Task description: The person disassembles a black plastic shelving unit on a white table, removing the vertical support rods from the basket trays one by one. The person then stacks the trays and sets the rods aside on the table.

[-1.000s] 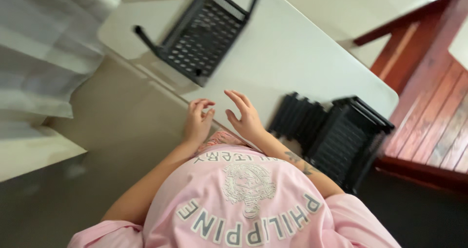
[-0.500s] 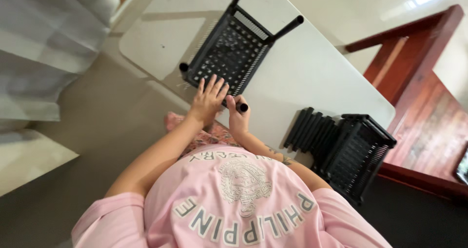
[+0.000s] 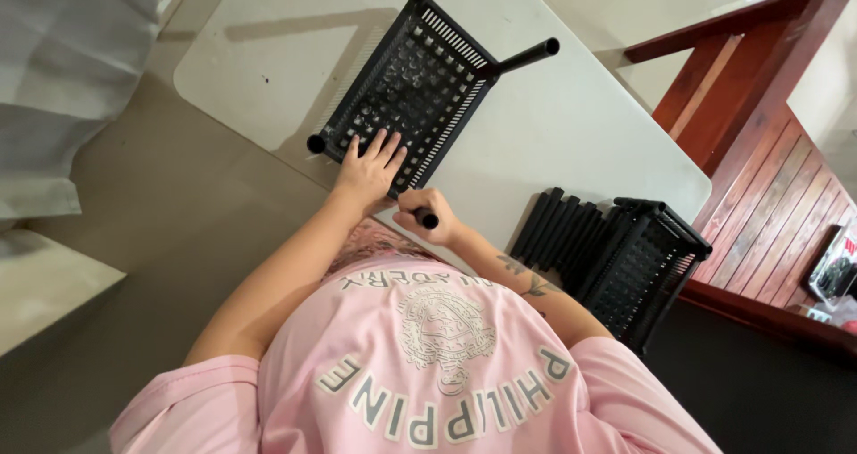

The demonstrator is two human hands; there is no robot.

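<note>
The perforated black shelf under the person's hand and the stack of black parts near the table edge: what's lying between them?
Nothing: in the head view, only bare white table lies between the perforated black shelf and the stack of black parts.

Counted on one white table [image 3: 571, 141]: one black perforated shelf panel [image 3: 406, 83] with four black tube legs attached, three showing plainly, one stack of further black panels [image 3: 647, 271] whose number cannot be told, about six loose black tubes [image 3: 558, 233], and two hands.
</note>
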